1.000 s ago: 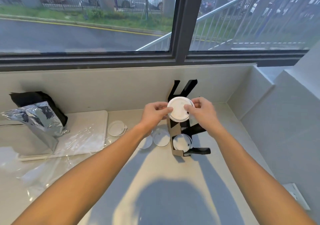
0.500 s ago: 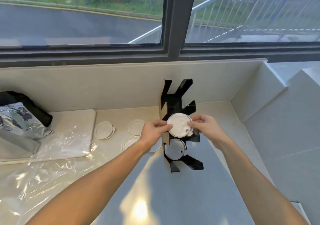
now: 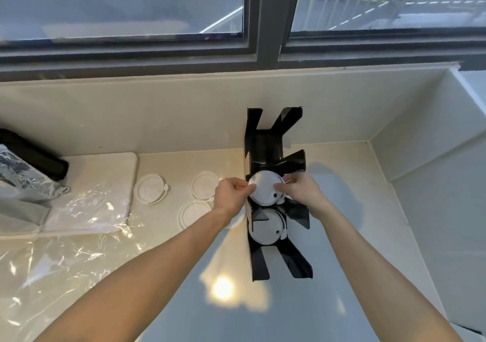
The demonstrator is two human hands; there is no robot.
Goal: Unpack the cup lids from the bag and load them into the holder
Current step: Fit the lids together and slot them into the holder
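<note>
We are pinching the white lid (image 3: 264, 189) by its rim, left hand (image 3: 231, 197) and right hand (image 3: 299, 191) on opposite sides, easing it level into the black holder (image 3: 265, 147) slot above the seated lid (image 3: 265, 227).

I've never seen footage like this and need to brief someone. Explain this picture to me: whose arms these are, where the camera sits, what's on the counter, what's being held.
There is no machine here. A person wears a camera on the head, so it looks down along both bare arms at a pale counter under a window. The left hand and right hand pinch one white cup lid by its edges at a black slotted holder. A second lid already sits in the slot below. Three loose lids lie flat to the left. Further left are clear plastic wrap, a white board and a silver foil bag.
</note>
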